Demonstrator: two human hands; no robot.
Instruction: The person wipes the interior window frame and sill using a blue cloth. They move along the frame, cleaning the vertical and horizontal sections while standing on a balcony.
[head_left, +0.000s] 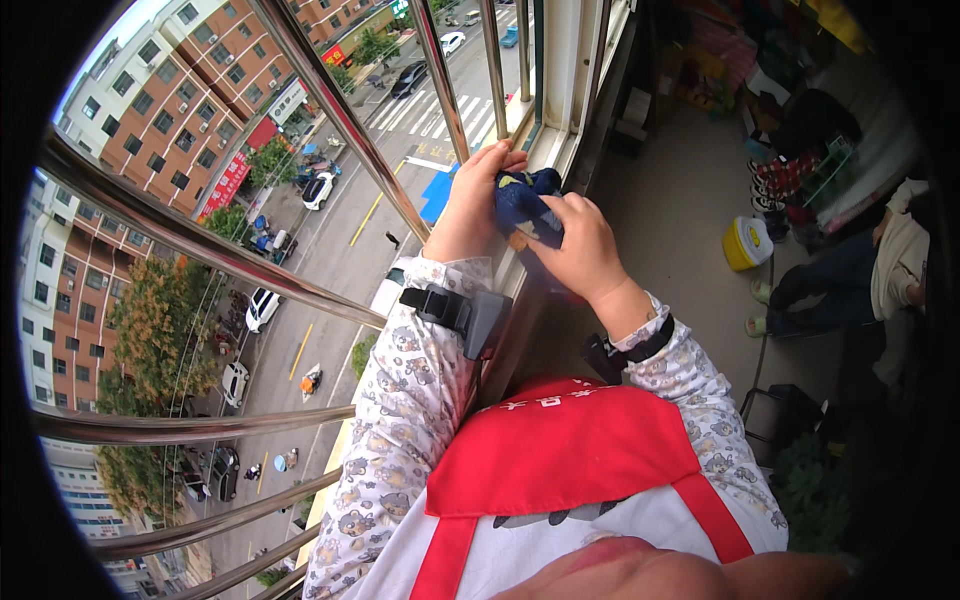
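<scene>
A dark blue patterned cloth (525, 202), bunched up, is held between my hands above the window sill. My left hand (476, 199) is behind it on the street side, near the metal window bars; part of its grip is hidden by the cloth. My right hand (581, 244) pinches the cloth's near side between thumb and fingers. Both of my forearms carry dark strapped devices over printed sleeves. A red apron (562, 442) covers my chest.
Curved metal bars (330, 97) stand outside the window frame (561, 97), with a street far below. Indoors at the right are a yellow bucket with a white lid (748, 244), a person in green slippers (817, 292), shoes (763, 187) and piled goods.
</scene>
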